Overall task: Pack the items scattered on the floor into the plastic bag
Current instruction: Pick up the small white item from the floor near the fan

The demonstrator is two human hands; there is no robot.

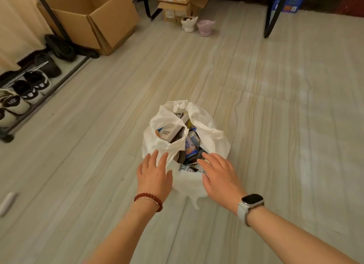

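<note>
Bag [208, 130] sits on the floor [275, 106] right in front of you, mouth open and already full: a box [171, 131] leans at its left side and cans [192, 143] show in the middle. Your left hand [154, 174] lies flat, fingers spread, on the near left edge of the bag; your right hand [219, 175] is open too, at the near right rim, gripping nothing. Packing looks nearly done. One small white thing [6, 202] lies well apart at far left; you may yet have to fetch it, though I can't tell what it is. Around the bag the floor is bare on every side. A shoe rack [25, 92] and carton [92, 17] stand well off to the left, two cups [197, 26] far ahead.
</note>
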